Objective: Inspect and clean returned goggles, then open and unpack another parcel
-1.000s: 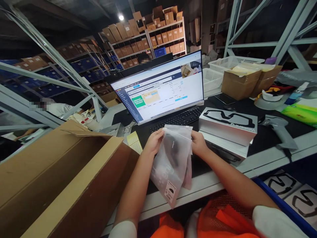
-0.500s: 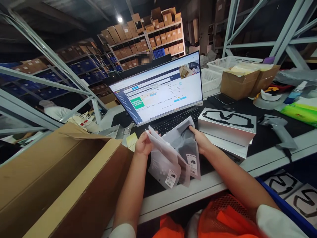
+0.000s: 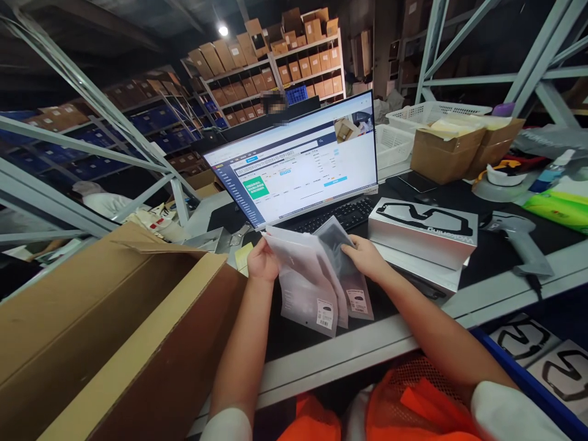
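My left hand (image 3: 261, 260) is closed on the upper left corner of a frosted plastic bag (image 3: 303, 282) with a white barcode label near its bottom. My right hand (image 3: 365, 257) grips a second, darker frosted bag (image 3: 346, 269) that lies partly under the first one. Both bags hang fanned apart over the black mat (image 3: 298, 337) in front of the keyboard (image 3: 340, 215). A lit monitor (image 3: 298, 165) stands just behind my hands.
A large open cardboard box (image 3: 105, 331) fills the left foreground. Silver product boxes (image 3: 422, 236) are stacked to the right of my hands, with a grey barcode scanner (image 3: 521, 242) beyond. Brown cartons (image 3: 448, 153) and white baskets (image 3: 429, 116) stand at the back right. Shelving surrounds the bench.
One bunched bundle of bags held upright has been split into two bags. They now lie flatter and lower, fanned side by side, with labels facing up.
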A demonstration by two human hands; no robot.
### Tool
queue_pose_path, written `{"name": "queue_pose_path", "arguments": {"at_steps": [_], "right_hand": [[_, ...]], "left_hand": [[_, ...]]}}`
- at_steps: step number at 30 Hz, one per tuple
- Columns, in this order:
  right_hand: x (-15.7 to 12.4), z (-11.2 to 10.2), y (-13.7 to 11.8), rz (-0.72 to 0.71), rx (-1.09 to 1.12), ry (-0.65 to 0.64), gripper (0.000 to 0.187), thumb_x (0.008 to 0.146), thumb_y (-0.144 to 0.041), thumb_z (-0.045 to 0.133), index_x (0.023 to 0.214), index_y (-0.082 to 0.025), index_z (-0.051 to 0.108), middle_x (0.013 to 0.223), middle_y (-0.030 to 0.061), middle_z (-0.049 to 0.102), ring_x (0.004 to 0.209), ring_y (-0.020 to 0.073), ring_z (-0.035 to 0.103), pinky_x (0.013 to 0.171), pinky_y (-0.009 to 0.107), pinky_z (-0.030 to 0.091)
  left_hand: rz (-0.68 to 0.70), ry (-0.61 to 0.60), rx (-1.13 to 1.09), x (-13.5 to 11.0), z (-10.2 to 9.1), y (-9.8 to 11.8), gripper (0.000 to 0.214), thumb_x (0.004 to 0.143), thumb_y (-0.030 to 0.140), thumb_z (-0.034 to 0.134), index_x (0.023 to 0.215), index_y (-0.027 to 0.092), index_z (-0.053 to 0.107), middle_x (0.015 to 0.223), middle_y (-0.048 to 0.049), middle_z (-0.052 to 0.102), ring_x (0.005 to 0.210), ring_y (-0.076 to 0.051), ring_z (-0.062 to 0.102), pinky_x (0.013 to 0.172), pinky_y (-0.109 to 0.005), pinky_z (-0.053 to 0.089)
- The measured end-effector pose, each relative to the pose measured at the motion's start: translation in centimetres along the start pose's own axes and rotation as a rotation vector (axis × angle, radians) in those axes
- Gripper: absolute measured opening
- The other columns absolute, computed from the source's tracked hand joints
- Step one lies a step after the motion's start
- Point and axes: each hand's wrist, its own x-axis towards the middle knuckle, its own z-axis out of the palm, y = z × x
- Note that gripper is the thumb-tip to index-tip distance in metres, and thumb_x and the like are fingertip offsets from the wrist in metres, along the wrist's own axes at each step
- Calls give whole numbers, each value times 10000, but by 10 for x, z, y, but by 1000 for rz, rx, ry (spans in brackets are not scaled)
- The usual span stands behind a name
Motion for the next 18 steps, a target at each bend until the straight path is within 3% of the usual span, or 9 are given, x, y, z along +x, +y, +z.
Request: {"name": "queue_pose_path", "arguments": {"at_steps": [3,7,9,12,15,18], "right_hand": [[-1,1,3,36,3,-78,334,813,-522,627,791,-198,706,753,18,704,718,211,631,626,298,444],[-1,0,4,33,153,67,411,770,-608,680,752,-197,681,717,17,678,691,201,609,610,298,451],[-1,1,2,12,374,110,429,764,-627,709,855,-208,699,821,26,721,775,217,650,694,322,510],[-5,5,-2,-14,642,43,451,745,-609,779,976,-228,708,969,41,755,919,242,690,844,374,555],[-13,13,-4,-24,747,-28,461,739,-587,814,1022,-237,715,1008,46,763,992,255,699,911,397,559],[-22,19,-5,-17,726,-112,501,739,-608,816,1068,-242,721,1028,44,765,1026,257,698,931,392,555]], "left_hand": [[-31,-51,-62,-6,3,5,217,915,169,571,733,191,688,742,4,698,646,-108,654,937,-358,558],[-69,-144,-152,-15,11,7,313,959,181,487,705,198,668,707,23,650,516,-66,547,945,-403,562],[-66,-135,-149,-17,15,7,328,957,162,477,699,204,676,709,20,666,579,-84,606,1018,-457,535],[-59,-99,-105,-19,22,4,300,924,141,513,701,211,700,750,-3,725,863,-182,731,1086,-535,487],[-29,-75,-3,-20,26,-3,172,877,181,622,758,199,744,848,-46,778,1019,-232,732,1030,-453,535],[34,-66,127,-21,28,-14,78,782,231,772,832,172,781,876,-71,790,903,-211,743,880,-324,576]]}}
